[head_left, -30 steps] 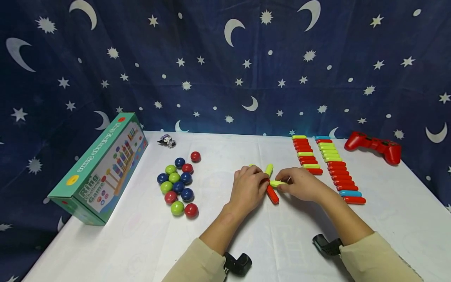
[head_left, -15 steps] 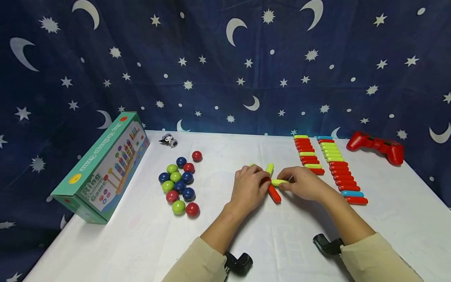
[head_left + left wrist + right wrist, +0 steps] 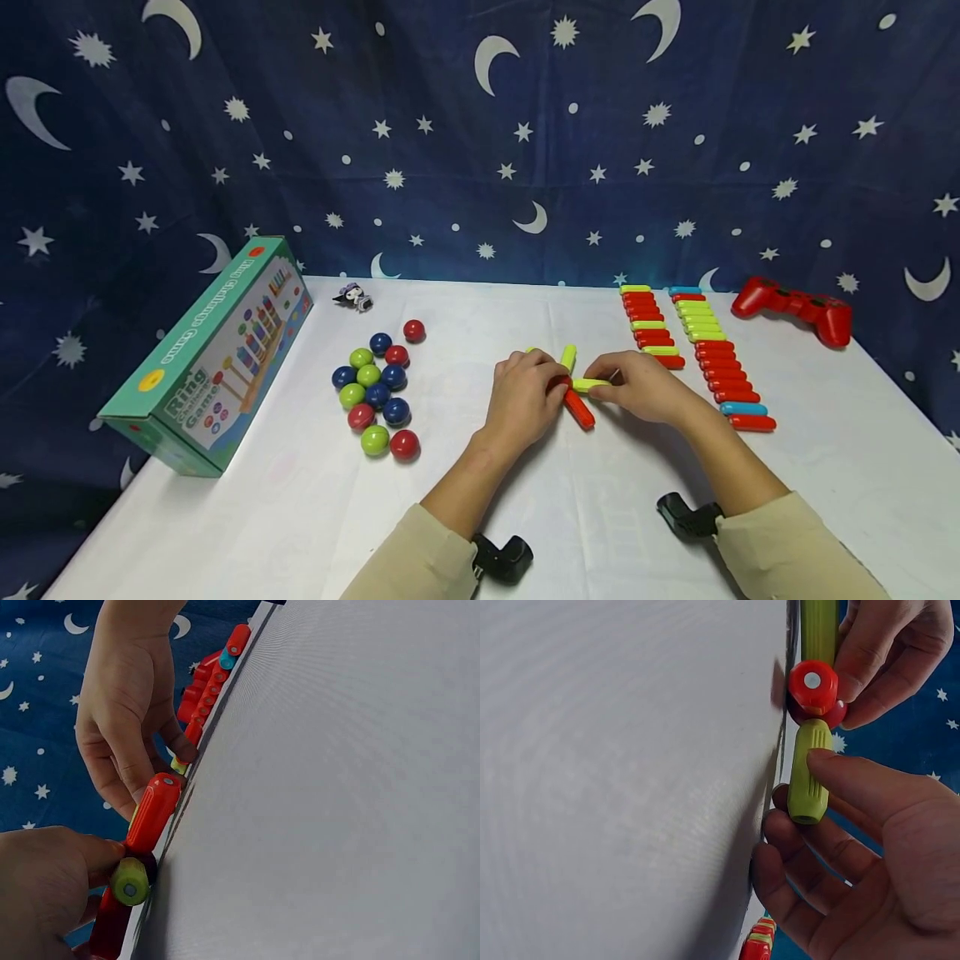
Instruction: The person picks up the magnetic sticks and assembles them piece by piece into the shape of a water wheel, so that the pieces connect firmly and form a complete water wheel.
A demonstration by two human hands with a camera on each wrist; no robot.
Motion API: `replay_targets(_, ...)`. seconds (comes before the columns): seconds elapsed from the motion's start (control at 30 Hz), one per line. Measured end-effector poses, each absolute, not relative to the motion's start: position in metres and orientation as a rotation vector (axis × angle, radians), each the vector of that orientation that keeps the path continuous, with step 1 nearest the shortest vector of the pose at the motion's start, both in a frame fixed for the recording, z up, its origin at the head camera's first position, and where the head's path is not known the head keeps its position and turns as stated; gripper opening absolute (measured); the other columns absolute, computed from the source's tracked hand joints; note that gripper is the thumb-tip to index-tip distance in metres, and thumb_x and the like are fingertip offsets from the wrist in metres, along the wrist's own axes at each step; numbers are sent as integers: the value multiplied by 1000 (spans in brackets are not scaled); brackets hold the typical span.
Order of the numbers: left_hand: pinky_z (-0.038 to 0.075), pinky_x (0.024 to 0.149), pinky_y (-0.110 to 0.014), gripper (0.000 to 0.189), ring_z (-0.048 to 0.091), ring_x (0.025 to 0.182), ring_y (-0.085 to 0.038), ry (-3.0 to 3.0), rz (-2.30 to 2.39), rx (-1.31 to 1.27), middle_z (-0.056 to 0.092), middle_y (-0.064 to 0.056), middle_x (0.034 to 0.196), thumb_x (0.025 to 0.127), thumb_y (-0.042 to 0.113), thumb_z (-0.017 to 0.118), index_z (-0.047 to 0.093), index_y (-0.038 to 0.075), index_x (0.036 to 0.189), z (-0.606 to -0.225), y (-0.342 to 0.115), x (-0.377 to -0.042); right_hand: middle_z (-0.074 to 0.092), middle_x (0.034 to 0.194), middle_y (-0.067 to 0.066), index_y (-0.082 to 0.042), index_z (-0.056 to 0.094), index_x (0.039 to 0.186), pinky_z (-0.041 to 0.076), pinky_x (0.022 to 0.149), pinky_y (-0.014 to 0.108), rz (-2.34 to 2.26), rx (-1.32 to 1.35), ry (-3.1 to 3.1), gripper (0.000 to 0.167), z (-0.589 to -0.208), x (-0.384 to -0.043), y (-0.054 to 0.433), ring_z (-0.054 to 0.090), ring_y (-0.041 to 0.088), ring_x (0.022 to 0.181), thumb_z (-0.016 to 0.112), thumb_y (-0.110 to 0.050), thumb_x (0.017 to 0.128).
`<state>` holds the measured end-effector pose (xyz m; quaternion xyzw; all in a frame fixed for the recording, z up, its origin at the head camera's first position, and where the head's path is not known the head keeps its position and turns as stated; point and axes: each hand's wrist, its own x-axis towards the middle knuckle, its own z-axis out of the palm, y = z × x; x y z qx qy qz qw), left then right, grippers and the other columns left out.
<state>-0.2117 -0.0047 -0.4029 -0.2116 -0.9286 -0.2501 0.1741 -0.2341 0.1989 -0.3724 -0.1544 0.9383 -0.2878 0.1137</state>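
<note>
Several short magnetic rods meet at a dark red ball (image 3: 834,715), fanned out like spokes over the white tabletop. My left hand (image 3: 525,400) grips this hub, its fingers curled at the ball and hiding much of it in the head view. A red rod (image 3: 579,410) points toward me from the hub, and a yellow-green rod (image 3: 568,357) points away. On the right side, my right hand (image 3: 637,386) pinches another yellow-green rod (image 3: 810,776) between thumb and fingers, its inner end right at the ball. A further yellow-green rod (image 3: 820,630) shows beyond the hub in the right wrist view.
Loose red, green and blue balls (image 3: 375,396) lie at left, beside a green game box (image 3: 217,358) and a small figurine (image 3: 352,297). Two rows of rods (image 3: 716,354) lie at right, near a red game controller (image 3: 793,310). A starry cloth (image 3: 420,150) hangs behind.
The view shifts slightly with the head. Both hands keep their places at the rods, and the right hand still pinches the yellow-green rod.
</note>
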Motion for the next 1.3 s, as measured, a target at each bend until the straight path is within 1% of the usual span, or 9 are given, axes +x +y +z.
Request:
replay_targets(0.4,47,95,-38,14,62,104,-17,-2659,-729,-574,72,5,107,95,21,75,81,20,108,-401,-3,-212,75,115,8,-13,76,115,58,89,41,-838,-437,2757,22,-371,-237,199,64,24,99,75,-17,94)
replay_targets(0.7,47,95,-37,16,62,105,-18,-2673,-733,-560,72,5,108,96,21,74,81,20,110,-401,-4,-212,75,114,8,-13,76,113,58,93,46,-857,-446,2769,20,-372,-237,199,65,25,102,75,-19,94)
replay_targets(0.83,47,95,-38,17,63,106,-19,-2661,-743,-565,73,6,108,95,20,74,81,20,110,-403,-3,-213,75,108,6,-13,76,109,58,87,40,-874,-428,2773,18,-374,-236,200,64,22,95,76,-19,93)
replay_targets(0.97,46,95,-37,17,62,106,-18,-2655,-753,-567,73,6,108,95,20,74,81,20,110,-404,-3,-213,74,103,5,-12,75,107,55,81,33,-892,-417,2766,18,-375,-236,201,62,20,89,78,-20,92)
replay_targets(1.17,46,94,-37,18,62,105,-19,-2640,-810,-557,72,5,109,96,20,72,80,20,112,-400,-4,-213,72,96,4,-11,74,106,55,78,32,-872,-397,2754,18,-373,-234,200,60,20,86,78,-20,91)
replay_targets(1.3,47,95,-40,21,63,107,-23,-2603,-916,-552,73,1,111,97,17,68,80,17,114,-390,-13,-214,71,99,5,-10,74,107,58,76,35,-752,-410,2816,25,-369,-231,195,61,21,87,81,-23,87)
